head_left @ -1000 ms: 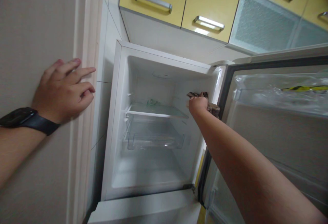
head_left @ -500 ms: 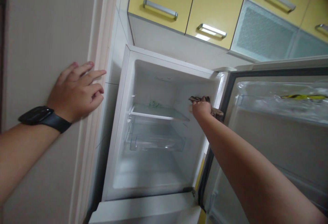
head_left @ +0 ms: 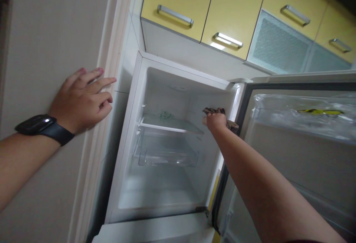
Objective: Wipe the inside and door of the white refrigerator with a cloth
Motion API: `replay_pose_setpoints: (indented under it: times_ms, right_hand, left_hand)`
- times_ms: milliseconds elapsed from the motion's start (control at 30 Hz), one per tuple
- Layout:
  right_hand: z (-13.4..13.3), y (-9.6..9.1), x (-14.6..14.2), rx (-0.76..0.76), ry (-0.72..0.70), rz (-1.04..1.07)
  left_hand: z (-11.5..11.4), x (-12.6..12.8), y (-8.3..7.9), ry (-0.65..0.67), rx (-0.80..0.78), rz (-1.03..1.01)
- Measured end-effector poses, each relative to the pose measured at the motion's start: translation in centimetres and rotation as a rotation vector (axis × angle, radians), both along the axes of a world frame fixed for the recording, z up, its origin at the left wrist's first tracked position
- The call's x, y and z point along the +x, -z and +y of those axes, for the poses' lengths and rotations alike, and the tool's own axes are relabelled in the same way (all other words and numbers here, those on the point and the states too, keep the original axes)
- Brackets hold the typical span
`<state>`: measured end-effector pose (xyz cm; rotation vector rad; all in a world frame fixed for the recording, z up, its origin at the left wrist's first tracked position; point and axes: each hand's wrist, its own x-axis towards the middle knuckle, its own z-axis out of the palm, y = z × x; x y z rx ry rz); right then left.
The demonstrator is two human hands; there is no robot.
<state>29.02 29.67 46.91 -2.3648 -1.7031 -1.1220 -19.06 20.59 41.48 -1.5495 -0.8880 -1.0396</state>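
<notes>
My right hand [head_left: 216, 120] is closed around a crumpled brown-patterned cloth [head_left: 231, 125], whose ends stick out on both sides of the fist. It is inside the upper right part of a white fridge [head_left: 164, 206], close to the side wall. Against a pale door panel at the left rests my left hand [head_left: 82, 98], fingers spread and holding nothing, with a black watch on the wrist. Inside the fridge are a glass shelf [head_left: 172, 123], with a small green-marked patch [head_left: 166, 115] behind it, and a clear plastic drawer [head_left: 168, 157].
The fridge door [head_left: 267, 154] stands swung out to the right. Its upper clear bin [head_left: 258, 115] holds clear plastic with a yellow and black item [head_left: 319, 112]. Yellow cabinets [head_left: 236, 9] hang above, and a wooden door frame [head_left: 94, 132] borders the left.
The view has shifted slightly, so the cabinets sit a little lower in it. My right hand keeps its grip on the cloth near the fridge's side wall, and my left hand stays on the panel.
</notes>
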Motion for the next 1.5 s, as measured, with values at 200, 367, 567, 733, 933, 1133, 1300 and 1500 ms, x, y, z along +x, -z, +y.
replay_pose_setpoints:
  times_ms: [200,367,567,733,933,1133,1300,1500]
  right_hand:
    - [0.6,0.3,-0.2,0.0,0.006,0.011]
    - [0.1,0.6,0.2,0.006,-0.01,-0.008]
    - [-1.0,1.7,0.6,0.027,-0.061,-0.042]
    - [-1.2,3.4,0.8,-0.009,-0.087,-0.038]
    - [-2.8,3.9,0.5,0.088,-0.149,-0.095]
    - [-4.0,-0.1,-0.5,0.294,-0.189,-0.161]
    - [-3.5,-2.5,0.8,0.355,-0.081,-0.094]
    - [-1.6,-2.0,1.6,0.257,-0.087,-0.07]
  left_hand:
    - [0.0,0.1,-0.1,0.003,-0.012,0.008]
    - [-0.1,0.1,-0.1,0.002,-0.006,0.003]
    - [-0.1,0.0,-0.1,0.016,-0.005,-0.003]
    - [0.0,0.1,0.0,0.0,0.009,0.006]
    - [0.0,0.2,-0.1,0.006,0.012,-0.002]
    - [0.0,0.2,0.0,-0.001,0.002,-0.01]
    - [0.3,-0.1,0.1,0.003,-0.001,-0.011]
    - [0.1,0.1,0.1,-0.008,-0.015,-0.026]
